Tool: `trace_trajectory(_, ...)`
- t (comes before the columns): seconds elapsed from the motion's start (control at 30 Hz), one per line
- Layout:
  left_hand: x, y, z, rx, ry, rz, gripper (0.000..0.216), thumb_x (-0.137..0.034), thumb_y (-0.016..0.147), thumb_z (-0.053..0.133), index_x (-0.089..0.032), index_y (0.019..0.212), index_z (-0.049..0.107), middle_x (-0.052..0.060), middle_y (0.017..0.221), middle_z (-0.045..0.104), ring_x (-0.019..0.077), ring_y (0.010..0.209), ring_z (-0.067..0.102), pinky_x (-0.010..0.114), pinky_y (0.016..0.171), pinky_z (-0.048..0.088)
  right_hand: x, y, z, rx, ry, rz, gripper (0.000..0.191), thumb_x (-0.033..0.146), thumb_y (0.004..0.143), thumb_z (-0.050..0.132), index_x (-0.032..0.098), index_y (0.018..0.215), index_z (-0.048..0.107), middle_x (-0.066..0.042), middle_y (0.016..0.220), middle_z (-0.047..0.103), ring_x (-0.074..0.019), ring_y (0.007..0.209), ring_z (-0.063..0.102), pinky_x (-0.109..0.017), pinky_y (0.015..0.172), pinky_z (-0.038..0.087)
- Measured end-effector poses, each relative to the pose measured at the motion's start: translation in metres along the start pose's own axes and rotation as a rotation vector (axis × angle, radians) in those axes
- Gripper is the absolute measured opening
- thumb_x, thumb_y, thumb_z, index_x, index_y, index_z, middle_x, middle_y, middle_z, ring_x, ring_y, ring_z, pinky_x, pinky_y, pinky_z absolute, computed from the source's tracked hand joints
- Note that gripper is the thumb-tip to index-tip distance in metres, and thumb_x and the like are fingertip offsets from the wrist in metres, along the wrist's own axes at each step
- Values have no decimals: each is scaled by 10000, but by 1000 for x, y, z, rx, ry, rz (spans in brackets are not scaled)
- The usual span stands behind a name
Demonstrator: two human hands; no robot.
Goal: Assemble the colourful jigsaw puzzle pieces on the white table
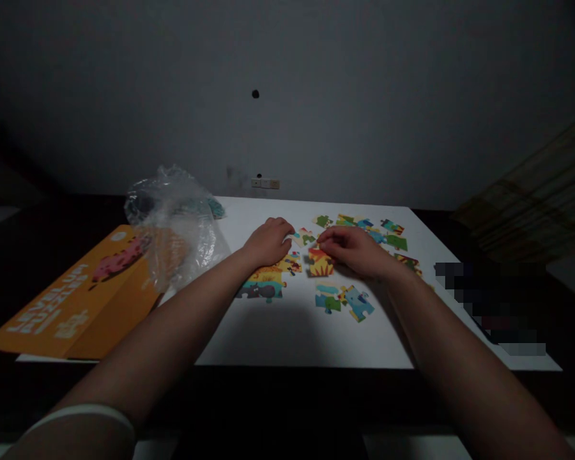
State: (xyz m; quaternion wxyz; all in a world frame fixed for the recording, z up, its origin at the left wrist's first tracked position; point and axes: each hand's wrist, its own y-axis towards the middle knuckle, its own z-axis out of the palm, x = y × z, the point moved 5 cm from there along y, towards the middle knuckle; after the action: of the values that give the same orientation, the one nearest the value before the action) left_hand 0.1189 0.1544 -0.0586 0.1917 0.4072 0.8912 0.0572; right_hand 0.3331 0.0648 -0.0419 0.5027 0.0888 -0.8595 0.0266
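At nine o'clock of your hands, an orange box lid (pixel 71 300) lies flat at the left edge of the white counter (pixel 287 338). It carries a pink animal picture and pale block lettering that seems to read "LEVEL UP PUZZLE", though the angle and dim light leave the letters uncertain; smaller signs below them cannot be read. Just beside it toward three o'clock, a crumpled clear plastic bag (pixel 175 220) rests partly on the lid.

Moving on, your left hand (pixel 268 241) rests knuckles-up on the counter, fingers curled onto a small red and green puzzle piece (pixel 305 237) at its fingertips. At six o'clock of that hand sits a joined patch (pixel 267 284) of several pieces, yellow above and teal with a grey animal below. That looks like the only real assembled part so far.

Your right hand (pixel 357 249) has its fingers pressed together, pinching the top edge of an orange and yellow piece (pixel 320 263) that lies between the two hands. At six o'clock of it, a blue and green cluster (pixel 345 301) lies apart; whether those pieces are locked together you cannot tell.

At twelve to two o'clock of the right hand, loose pieces (pixel 364 227) are scattered singly, well apart from the patch. Judged from this, you are early on: most pieces are left to place.
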Motion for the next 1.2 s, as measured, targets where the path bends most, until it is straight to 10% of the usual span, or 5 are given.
trace_trajectory(0.23,-2,-1,0,11,5,-16,387,-239,1015,580,-183,1348,769,160,1427,730,345,1355,643,531,1243,540,11,-5,58,264,-72,-72,181,382,942,802,246,1061,807,-25,847,755,-192,756,647,-332,690,507)
trace_trajectory(0.8,-6,-1,-1,42,22,-13,391,-263,1042,571,-155,1372,751,177,1419,717,367,1350,631,551,1241,534,31,-9,59,170,-404,-210,129,364,988,773,268,1075,770,-33,831,744,-213,713,632,-382,714,464)
trace_trajectory(1.2,-8,-1,-3,54,27,-12,407,-246,1029,575,-132,1382,743,195,1434,704,362,1361,620,537,1251,518,47,-20,68,296,-480,-335,463,334,852,972,264,1269,785,-142,1354,712,-388,1323,635,-564,1193,519)
